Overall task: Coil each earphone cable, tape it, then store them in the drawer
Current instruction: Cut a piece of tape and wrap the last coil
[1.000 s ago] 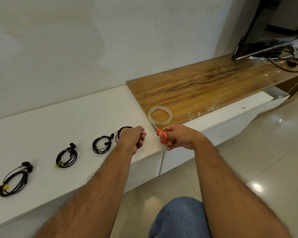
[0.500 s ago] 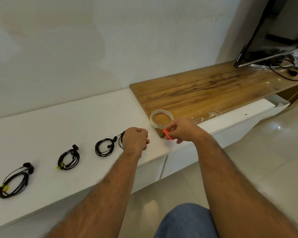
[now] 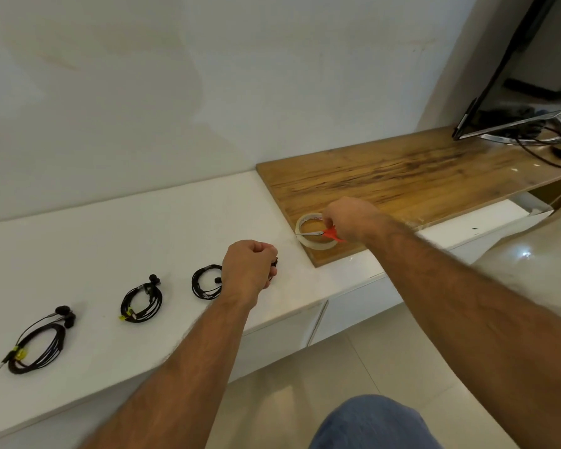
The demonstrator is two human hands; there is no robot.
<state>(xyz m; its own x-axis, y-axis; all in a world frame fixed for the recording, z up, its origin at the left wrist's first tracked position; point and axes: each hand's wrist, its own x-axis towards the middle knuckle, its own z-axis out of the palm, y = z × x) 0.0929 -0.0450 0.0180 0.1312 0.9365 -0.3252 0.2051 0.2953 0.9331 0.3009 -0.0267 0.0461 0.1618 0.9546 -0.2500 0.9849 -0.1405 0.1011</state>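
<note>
Your right hand (image 3: 350, 218) has carried the scissors (image 3: 324, 234) over the tape roll (image 3: 314, 246) at two o'clock, fingers curled round them. Your left hand (image 3: 248, 267) keeps its fingers clenched on the fourth earphone coil (image 3: 273, 265) on the desk (image 3: 110, 241); taping comes next.

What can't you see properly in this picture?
- Fourth earphone coil: head view, mostly hidden under the left hand; its tape can't be checked.
- Scissors: handles covered by the right hand.
- Television: cut off by the right edge.
- Drawer contents: not visible.
</note>
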